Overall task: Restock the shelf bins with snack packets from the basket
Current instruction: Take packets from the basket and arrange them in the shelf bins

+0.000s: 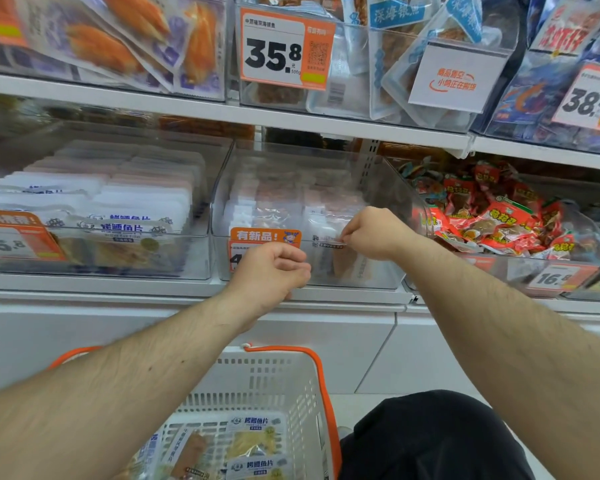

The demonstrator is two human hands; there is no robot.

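The middle clear bin on the lower shelf holds rows of pale fish-snack packets. My right hand reaches over its front wall and pinches the top edge of a front packet, which stands upright against the wall. My left hand hovers before the bin's orange price tag with its fingers curled; I see nothing in it. Below, the white basket with orange handles holds several packets with blue lettering.
A left bin is full of the same white packets. A right bin holds red snack packs. The upper shelf overhangs with more bins and price cards. My dark-clad knee is beside the basket.
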